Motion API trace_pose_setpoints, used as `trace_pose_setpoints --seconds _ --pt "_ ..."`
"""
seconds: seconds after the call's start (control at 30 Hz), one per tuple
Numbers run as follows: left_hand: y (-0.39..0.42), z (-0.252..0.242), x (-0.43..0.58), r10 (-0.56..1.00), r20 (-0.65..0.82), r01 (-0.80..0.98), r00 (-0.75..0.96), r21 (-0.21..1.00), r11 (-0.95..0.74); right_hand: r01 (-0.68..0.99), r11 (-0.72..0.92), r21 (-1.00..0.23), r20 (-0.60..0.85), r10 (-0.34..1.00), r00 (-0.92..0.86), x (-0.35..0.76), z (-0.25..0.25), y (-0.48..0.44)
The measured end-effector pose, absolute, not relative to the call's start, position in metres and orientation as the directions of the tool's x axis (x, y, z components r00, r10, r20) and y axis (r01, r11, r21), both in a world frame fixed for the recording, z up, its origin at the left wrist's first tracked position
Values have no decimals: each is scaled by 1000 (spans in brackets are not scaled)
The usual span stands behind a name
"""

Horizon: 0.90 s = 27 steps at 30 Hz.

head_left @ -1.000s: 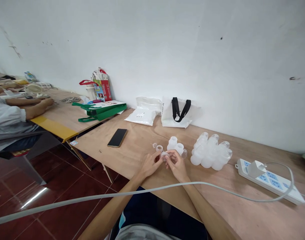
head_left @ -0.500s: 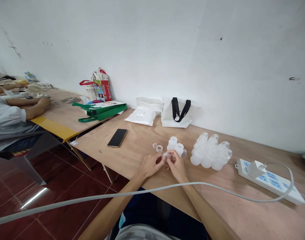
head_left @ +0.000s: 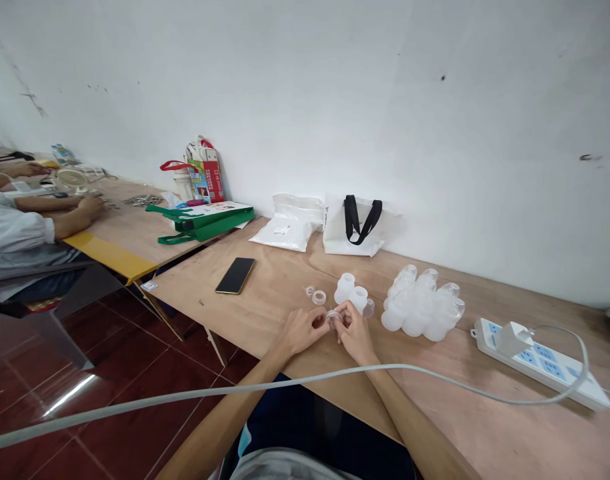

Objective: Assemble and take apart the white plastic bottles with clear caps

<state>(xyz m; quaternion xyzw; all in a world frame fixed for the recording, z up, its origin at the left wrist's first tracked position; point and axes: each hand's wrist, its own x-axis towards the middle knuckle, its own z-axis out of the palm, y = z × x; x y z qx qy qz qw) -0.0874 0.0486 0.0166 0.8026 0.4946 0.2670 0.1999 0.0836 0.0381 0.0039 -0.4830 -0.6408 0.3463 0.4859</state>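
The right hand has its grip, thumb and fingertips, pinching a small clear piece; the left hand meets it from the other side, its grip closed to thumb and forefinger on the near edge. The piece is held just over the tabletop, between the hands; its exact form is hard to make out. Just beyond the fingers lie a loose ring and a smaller clear bit. Near them are two open bottles, whitish and upright, with a clear dome beside the closer one. To the right, a cluster of domed bottles stands packed together. These look finished, by my judgement, whereas the open pair, loose ring and held piece seem still to be dealt with. Farther out are a phone on the left and a power strip on the right.
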Motion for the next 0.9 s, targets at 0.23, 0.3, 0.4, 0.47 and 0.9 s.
trace_pose_setpoints --seconds 0.23,0.3,0.4,0.47,0.9 --pt "48 17 -87 902 221 686 370 590 -426 359 312 -880 316 948 -49 82 1 38" --pt "49 17 -86 903 219 685 371 591 -425 378 320 -869 323 945 -59 82 0 38" --pt "49 16 -86 907 210 693 365 590 -415 397 325 -858 330 942 -58 81 0 37" --pt "48 16 -86 908 218 692 357 591 -414 393 322 -861 333 942 -42 81 0 37" --pt "48 17 -89 908 263 618 327 667 -416 145 246 -958 222 961 -166 83 7 37"
